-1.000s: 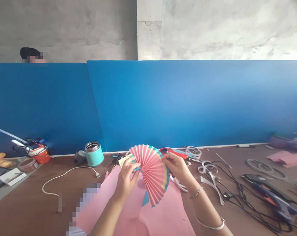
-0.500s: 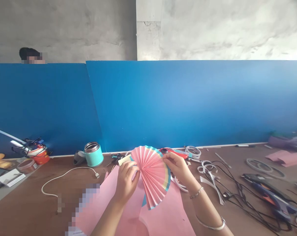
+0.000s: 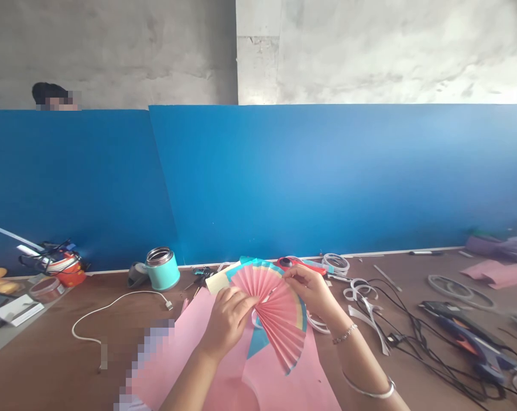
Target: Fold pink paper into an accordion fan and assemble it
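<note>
A pleated paper fan [image 3: 279,325], pink with a yellow and blue rim, is spread between my hands. My left hand [image 3: 228,319] pinches its gathered centre. At the upper rim, my right hand [image 3: 307,288] has thumb and fingers closed on the pleats. Beneath the fan lie large pink paper sheets [image 3: 224,377], with a blue paper piece [image 3: 258,341] showing on them. Behind my left hand there is a cream paper piece [image 3: 218,278]. Red-handled scissors [image 3: 303,264] lie just beyond my right hand, partly covered.
On the left stand a turquoise cup [image 3: 163,275] and an orange container [image 3: 70,271], with a white cable [image 3: 113,299] nearer. To the right lie white strips [image 3: 370,308], black cables [image 3: 416,337] and a glue gun [image 3: 476,348]. A blue partition [image 3: 305,182] borders the back; a person's head [image 3: 48,96] shows above it.
The fan has shifted a little right and its lower edge swung right, uncovering more blue paper. My left hand has moved right with its centre; my right hand stays at the upper rim.
</note>
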{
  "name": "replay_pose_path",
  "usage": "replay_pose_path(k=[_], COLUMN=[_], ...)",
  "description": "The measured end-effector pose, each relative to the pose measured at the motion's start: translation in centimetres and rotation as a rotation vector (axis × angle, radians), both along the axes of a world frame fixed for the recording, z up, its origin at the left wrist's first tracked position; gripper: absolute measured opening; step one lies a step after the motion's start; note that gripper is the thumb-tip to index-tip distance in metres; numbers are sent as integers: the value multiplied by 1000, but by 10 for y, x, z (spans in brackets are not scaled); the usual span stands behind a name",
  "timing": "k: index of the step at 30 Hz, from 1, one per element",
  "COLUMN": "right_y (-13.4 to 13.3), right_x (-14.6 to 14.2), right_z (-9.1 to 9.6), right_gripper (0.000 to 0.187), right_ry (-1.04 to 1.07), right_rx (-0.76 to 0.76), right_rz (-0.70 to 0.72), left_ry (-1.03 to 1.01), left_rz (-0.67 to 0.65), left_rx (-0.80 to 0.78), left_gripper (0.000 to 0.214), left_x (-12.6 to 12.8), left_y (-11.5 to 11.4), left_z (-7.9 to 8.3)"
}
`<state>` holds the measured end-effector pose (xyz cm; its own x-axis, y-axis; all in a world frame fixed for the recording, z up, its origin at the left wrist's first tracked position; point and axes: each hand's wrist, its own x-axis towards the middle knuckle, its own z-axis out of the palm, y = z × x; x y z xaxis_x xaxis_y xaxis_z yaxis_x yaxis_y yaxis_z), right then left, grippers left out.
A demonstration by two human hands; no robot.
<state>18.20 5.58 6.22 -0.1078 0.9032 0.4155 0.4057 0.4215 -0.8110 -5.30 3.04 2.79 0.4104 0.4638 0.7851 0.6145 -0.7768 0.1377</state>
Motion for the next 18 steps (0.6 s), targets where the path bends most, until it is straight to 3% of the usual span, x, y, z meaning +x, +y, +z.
replay_pose_path(k=[7, 18], right_y=[0, 5], right_x=[-6, -6], right_z=[0, -9], right_gripper=[15, 15], right_ry=[-27, -80], right_rx=[33, 54], right_rz=[-36, -36], left_ry=[49, 107], left_rz=[37, 58], left_rx=[23, 44], left_gripper=[36, 28], left_x=[9, 13], left_y=[-4, -2], left_z=[-2, -15])
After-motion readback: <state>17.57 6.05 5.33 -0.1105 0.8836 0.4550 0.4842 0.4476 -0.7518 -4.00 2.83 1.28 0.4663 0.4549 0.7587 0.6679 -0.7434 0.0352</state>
